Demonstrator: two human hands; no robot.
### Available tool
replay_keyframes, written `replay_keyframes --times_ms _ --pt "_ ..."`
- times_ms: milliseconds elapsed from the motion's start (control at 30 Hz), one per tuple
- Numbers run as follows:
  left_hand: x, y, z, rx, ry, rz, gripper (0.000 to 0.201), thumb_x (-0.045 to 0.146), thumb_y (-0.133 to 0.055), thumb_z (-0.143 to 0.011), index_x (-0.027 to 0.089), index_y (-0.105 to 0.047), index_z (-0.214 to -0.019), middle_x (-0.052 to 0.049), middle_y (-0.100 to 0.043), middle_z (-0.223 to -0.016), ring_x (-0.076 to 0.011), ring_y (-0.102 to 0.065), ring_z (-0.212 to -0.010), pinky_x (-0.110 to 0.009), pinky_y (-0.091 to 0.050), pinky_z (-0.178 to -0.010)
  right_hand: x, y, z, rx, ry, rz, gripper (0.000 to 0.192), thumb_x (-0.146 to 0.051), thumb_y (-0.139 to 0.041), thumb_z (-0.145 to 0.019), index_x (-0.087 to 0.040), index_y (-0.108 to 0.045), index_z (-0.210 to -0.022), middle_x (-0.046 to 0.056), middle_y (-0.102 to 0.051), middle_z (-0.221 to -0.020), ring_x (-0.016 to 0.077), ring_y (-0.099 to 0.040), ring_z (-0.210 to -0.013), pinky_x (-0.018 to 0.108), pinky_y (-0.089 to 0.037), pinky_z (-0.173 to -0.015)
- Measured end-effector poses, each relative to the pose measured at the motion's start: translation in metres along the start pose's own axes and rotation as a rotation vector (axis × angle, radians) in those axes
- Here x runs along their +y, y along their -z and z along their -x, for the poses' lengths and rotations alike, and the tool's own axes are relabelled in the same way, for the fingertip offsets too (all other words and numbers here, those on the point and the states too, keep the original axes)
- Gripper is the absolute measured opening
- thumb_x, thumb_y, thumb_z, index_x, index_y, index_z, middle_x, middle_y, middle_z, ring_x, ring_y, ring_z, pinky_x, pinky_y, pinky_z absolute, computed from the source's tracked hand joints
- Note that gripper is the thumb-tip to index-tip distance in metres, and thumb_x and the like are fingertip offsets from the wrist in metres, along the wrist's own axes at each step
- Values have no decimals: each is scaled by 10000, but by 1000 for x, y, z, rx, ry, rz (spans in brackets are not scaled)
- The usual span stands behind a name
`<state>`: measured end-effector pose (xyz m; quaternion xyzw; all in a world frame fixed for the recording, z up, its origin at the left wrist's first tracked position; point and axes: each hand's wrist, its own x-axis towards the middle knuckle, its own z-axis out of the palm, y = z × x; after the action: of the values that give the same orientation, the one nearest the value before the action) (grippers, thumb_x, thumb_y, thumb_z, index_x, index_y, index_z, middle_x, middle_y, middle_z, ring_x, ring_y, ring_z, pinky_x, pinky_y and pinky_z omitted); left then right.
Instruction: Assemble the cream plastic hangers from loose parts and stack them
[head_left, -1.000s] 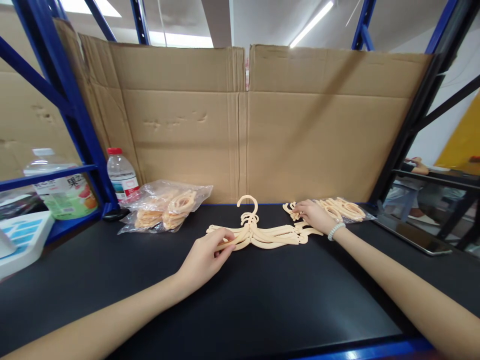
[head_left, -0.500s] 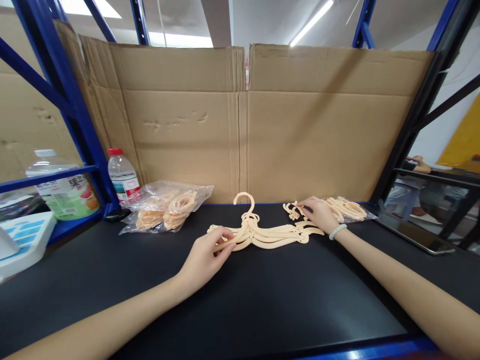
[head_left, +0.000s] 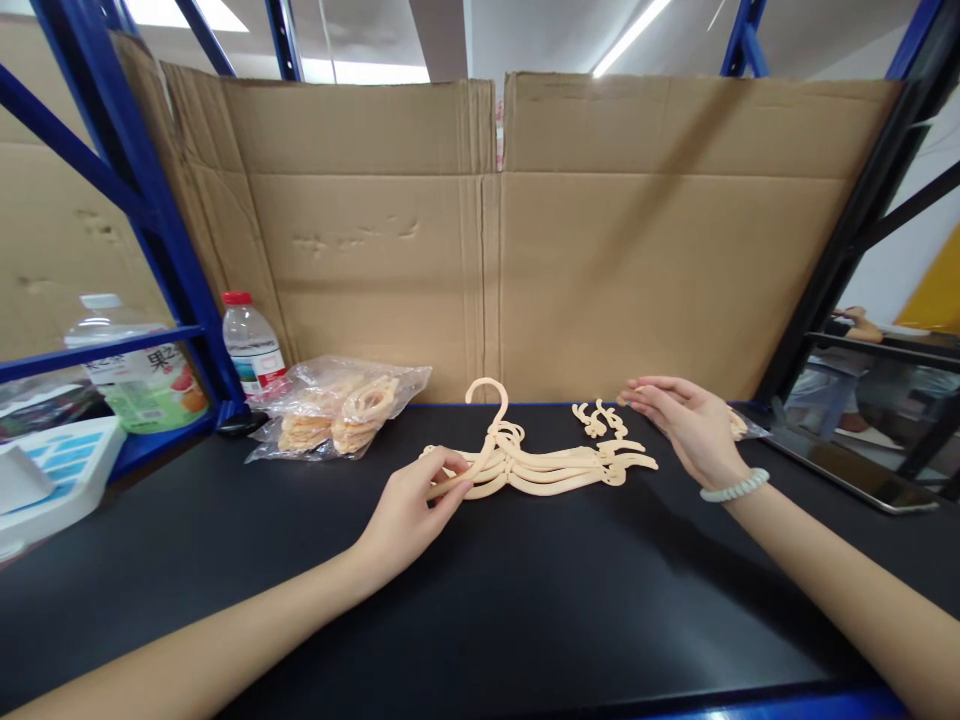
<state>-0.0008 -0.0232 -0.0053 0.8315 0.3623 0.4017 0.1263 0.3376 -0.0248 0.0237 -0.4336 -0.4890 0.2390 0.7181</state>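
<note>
My left hand (head_left: 411,510) is closed round one arm of a beige plastic hanger piece, whose hook (head_left: 491,388) curves up at the middle. Beneath and beside it lies a stack of similar beige hangers (head_left: 551,476), fanned out to the right. My right hand (head_left: 694,425) is raised to the right of the stack, thumb and fingers pinched together. A tiny beige piece seems to show at those fingertips, too small to name. Several small curled beige parts (head_left: 598,420) lie on the black table left of that hand.
A clear bag of beige parts (head_left: 349,410) lies at the back left, near a red-capped bottle (head_left: 253,345). Another bag (head_left: 742,425) is partly behind my right hand. A tablet-like device (head_left: 855,475) lies at the right. Cardboard (head_left: 637,250) walls the back.
My right hand has lifted off the small curled parts and moved right and slightly toward me, fingertips pinched. My left hand keeps its hold on the hanger. The view has shifted slightly.
</note>
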Motion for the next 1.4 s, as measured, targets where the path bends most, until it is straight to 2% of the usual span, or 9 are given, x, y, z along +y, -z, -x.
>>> replay_keyframes --times_ms 300,500,567,700,833,900,1067,1233,1400 --pt "0 0 -2 18 2 -37 53 259 -533 -869 207 -540 -876 8 -637 -822 -127 -594 -656 -245 -471 -619 4 -20 24 -257 -82 140 334 -429 -728 -698 -151 -654 -869 94 -703 -869 199 -670 -779 380 -551 -762" --pt "2 1 -2 11 -5 -46 46 246 -529 -871 208 -550 -885 4 -647 -829 -136 -611 -687 -249 -484 -629 -4 -21 30 -254 -152 108 487 -386 -724 -714 -231 -572 -1151 94 -551 -1243 157 -664 -770 346 -568 -743" --pt "2 1 -3 9 -8 -45 39 239 -531 -870 207 -552 -882 8 -643 -828 -133 -609 -690 -246 -485 -636 -5 -19 29 -283 -239 40 527 -332 -735 -712 -245 -552 -1198 75 -576 -1177 157 -664 -793 349 -568 -794" --pt "1 1 -3 21 -8 -55 28 228 -543 -861 204 -553 -870 15 -638 -819 -121 -592 -657 -237 -485 -627 -1 -14 25 -342 -416 -72 449 -215 -750 -682 -218 -598 -1105 36 -641 -927 193 -662 -919 354 -530 -928" --pt "1 0 -2 21 -5 -58 32 228 -545 -860 203 -553 -878 16 -637 -818 -119 -590 -653 -238 -489 -632 2 -12 22 -381 -501 -99 227 -202 -752 -686 -189 -636 -881 52 -656 -968 206 -656 -975 343 -504 -974" --pt "1 0 -1 19 -2 -50 37 231 -539 -864 201 -554 -881 13 -640 -821 -121 -593 -659 -240 -493 -635 1 -12 22 -404 -523 -93 201 -204 -760 -683 -183 -632 -837 50 -659 -951 207 -655 -982 335 -501 -970" --pt "1 1 -2 27 -9 -56 46 241 -538 -860 203 -555 -877 10 -642 -816 -127 -596 -652 -249 -506 -629 -2 -13 23 -477 -548 -48 282 -269 -791 -669 -174 -615 -868 27 -645 -865 158 -653 -841 292 -539 -832" --pt "1 0 -2 24 -11 -44 38 232 -541 -857 204 -554 -878 6 -645 -829 -128 -607 -672 -257 -520 -649 0 -13 22 -595 -543 -44 290 -296 -810 -644 -160 -584 -763 -26 -591 -714 86 -570 -644 224 -497 -643" --pt "0 0 -2 27 -18 -39 45 237 -541 -860 202 -557 -883 2 -652 -833 -137 -620 -696 -269 -531 -665 2 -11 21 -687 -569 -30 292 -366 -771 -700 -146 -607 -800 -9 -582 -719 101 -562 -649 238 -487 -621"
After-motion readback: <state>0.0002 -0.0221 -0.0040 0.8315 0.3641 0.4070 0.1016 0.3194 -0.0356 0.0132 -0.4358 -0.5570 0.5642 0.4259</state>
